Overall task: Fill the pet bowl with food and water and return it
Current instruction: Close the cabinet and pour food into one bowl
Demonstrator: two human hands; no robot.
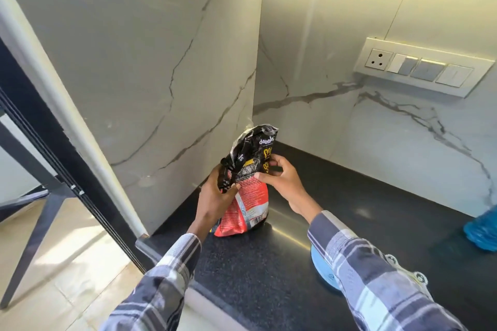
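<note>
A black and red pet food bag [248, 185] stands upright on the black countertop [255, 277], close to the marble corner. My left hand [215, 199] grips its crumpled left side. My right hand [279, 177] pinches the bag's right edge near the top. The bag's top is folded and crinkled. A light blue pet bowl [322, 269] sits on the counter below my right forearm, mostly hidden by my plaid sleeve.
A switch and socket panel [422, 67] is mounted on the marble back wall. A blue crumpled plastic item [484, 228] lies at the counter's right edge. To the left are the counter's end, a tiled floor and a dark chair leg [35, 239].
</note>
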